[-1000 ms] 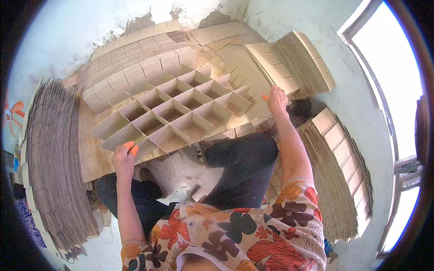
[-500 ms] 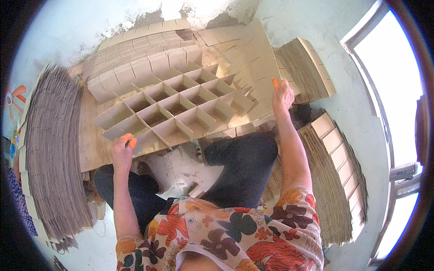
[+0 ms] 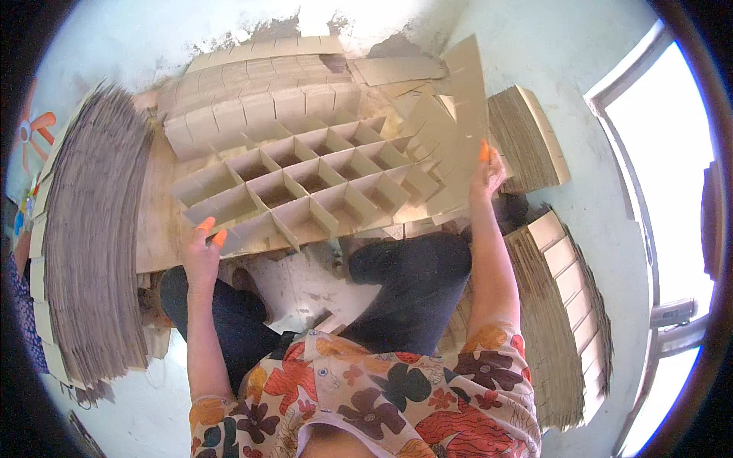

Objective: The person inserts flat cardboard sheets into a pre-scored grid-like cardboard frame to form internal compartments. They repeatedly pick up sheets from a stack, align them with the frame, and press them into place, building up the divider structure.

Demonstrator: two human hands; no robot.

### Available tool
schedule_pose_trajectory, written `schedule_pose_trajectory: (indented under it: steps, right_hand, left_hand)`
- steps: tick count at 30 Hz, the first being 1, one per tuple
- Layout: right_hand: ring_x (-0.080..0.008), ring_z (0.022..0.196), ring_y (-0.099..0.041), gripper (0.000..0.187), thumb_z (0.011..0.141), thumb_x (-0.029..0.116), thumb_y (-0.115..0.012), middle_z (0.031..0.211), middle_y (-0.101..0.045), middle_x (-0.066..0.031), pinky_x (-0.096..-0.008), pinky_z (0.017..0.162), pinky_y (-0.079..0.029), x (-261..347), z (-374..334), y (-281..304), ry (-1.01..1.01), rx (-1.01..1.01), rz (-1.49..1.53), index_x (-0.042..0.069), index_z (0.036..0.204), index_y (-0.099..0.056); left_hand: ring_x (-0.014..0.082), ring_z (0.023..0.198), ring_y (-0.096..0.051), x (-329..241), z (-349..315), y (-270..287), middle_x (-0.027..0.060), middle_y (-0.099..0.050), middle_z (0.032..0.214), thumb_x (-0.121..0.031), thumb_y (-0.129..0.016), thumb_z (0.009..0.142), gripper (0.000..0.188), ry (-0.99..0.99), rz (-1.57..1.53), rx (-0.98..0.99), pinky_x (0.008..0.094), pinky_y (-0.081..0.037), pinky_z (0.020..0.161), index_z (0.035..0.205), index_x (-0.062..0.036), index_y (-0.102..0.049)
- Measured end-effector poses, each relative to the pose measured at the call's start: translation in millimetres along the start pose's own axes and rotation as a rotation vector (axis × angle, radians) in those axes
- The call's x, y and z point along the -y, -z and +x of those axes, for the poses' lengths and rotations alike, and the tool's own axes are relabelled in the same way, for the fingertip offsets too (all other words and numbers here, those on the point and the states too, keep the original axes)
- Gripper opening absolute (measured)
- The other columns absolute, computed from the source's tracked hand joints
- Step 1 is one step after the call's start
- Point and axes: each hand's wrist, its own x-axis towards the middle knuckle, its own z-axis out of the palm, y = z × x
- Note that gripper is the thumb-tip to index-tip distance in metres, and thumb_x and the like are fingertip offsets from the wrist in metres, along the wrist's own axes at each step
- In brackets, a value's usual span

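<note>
A cardboard divider grid (image 3: 294, 182) of interlocked strips, with open square cells, stands on the wooden board (image 3: 162, 248) before me. My left hand (image 3: 203, 252), with orange covers on its fingertips, is beside the grid's near left corner. Its thumb and forefinger are apart, and nothing shows between them. At the right, my right hand (image 3: 489, 174) pinches the near end of a long cardboard sheet (image 3: 464, 99). That sheet is tilted up, its far end raised toward the wall. The right thumb, capped in orange, presses on its face; the other fingers are partly hidden.
Slotted cardboard strips (image 3: 259, 107) are stacked behind the grid. A tall cardboard stack (image 3: 95, 237) stands at the left, with others at the far right (image 3: 519, 137) and near right (image 3: 553, 305). Loose cardboard pieces (image 3: 401, 70) lie at the back. My legs (image 3: 412, 294) are below the board.
The right hand has raised and tilted the cardboard sheet, which shows a narrower face now. The left thumb and forefinger have spread apart. The whole view has shifted slightly.
</note>
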Motion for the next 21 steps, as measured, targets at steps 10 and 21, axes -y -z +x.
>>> schedule_pose_trajectory:
  steps: [10, 21]
  right_hand:
    - [-0.0096, 0.079, -0.058, 0.033, 0.080, 0.010, -0.072, 0.090, -0.068, -0.0027, -0.0261, 0.072, -0.048, 206.4, -44.7, 80.5, 0.047, 0.542, 0.570, 0.001, 0.110, -0.062]
    - [-0.0289, 0.076, -0.065, 0.058, 0.083, 0.009, -0.068, 0.089, -0.061, -0.0272, -0.0304, 0.070, -0.050, 276.6, -195.4, 39.1, 0.638, 1.017, 0.746, 0.002, 0.135, -0.043]
  left_hand:
    - [0.0284, 0.095, -0.063, 27.4, -11.3, 25.4, 0.0157, -0.067, 0.100, -0.016, -0.075, 0.075, 0.034, 0.094, 0.029, 0.016, 0.0359, -0.049, 0.083, 0.104, -0.0010, -0.065]
    - [0.0279, 0.078, -0.064, 14.8, -13.5, 14.4, 0.0174, -0.065, 0.084, 0.001, -0.070, 0.072, 0.020, 0.096, -0.214, 0.082, 0.0345, -0.050, 0.069, 0.091, 0.0000, -0.068]
